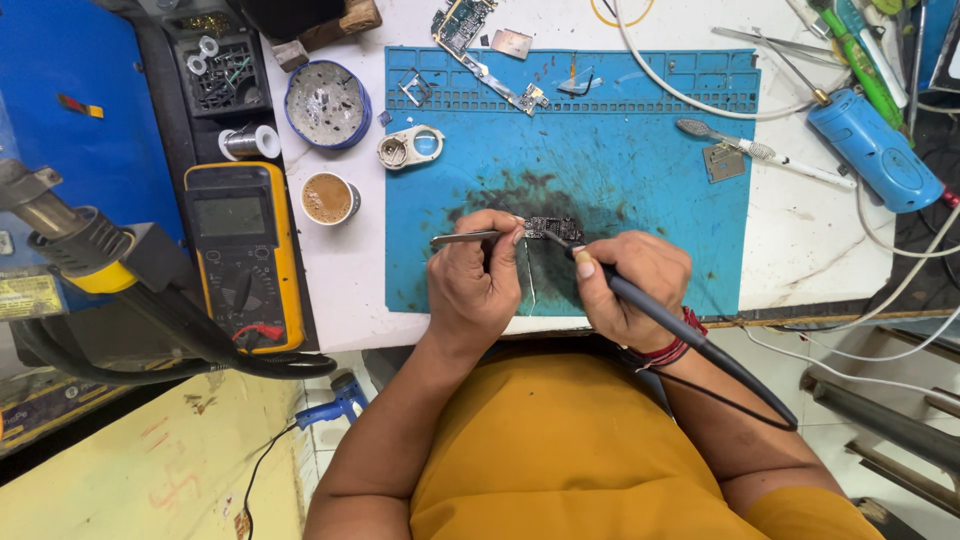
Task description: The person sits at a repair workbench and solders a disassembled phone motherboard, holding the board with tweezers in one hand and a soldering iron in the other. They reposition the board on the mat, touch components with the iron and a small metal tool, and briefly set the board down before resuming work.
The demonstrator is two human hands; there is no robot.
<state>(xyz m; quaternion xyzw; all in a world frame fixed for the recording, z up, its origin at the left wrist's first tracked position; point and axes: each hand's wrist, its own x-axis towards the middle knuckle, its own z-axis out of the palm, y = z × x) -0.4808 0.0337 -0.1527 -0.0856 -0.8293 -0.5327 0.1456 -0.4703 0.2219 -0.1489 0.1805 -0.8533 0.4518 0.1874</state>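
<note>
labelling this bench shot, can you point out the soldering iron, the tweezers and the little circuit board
soldering iron (640,300), head view, on its black handle
tweezers (465,238), head view, on the metal shaft
circuit board (552,227), head view, on its dark top face

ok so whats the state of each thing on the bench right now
left hand: shut on tweezers, tips at the small board
right hand: shut on soldering iron, tip on the small board
small board: flat on blue mat
multimeter: screen blank
cup: upright, full of brown drink
round tin: open
</note>
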